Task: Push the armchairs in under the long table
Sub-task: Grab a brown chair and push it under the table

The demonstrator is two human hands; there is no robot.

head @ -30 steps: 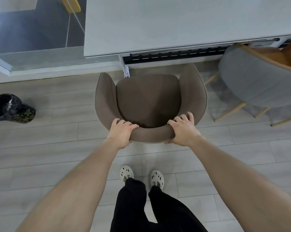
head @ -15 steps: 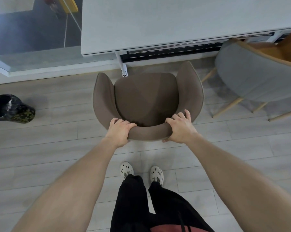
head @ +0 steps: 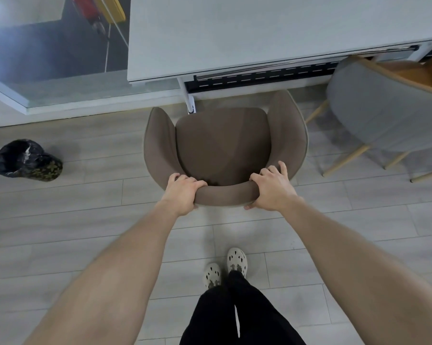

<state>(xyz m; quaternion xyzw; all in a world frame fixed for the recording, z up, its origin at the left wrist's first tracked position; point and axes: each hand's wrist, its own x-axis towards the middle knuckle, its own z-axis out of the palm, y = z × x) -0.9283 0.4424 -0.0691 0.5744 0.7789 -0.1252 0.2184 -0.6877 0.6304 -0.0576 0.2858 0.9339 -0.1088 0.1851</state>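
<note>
A brown armchair (head: 222, 143) stands on the floor in front of me, its seat facing the long white table (head: 259, 33). The front of the seat sits just short of the table's near edge, beside a white table leg (head: 188, 99). My left hand (head: 181, 192) grips the left part of the chair's backrest rim. My right hand (head: 270, 189) grips the right part of the same rim. A grey armchair (head: 379, 108) with wooden legs stands at the right, its front partly under the table.
A black bin with a bag liner (head: 26, 160) lies on the floor at the left. A glass panel and low ledge (head: 60, 95) run along the far left. My feet in pale clogs (head: 224, 270) stand behind the brown armchair on grey plank flooring.
The brown armchair has slid a little toward the table with both hands on its backrest. My arms have stretched out and one foot has stepped forward.
</note>
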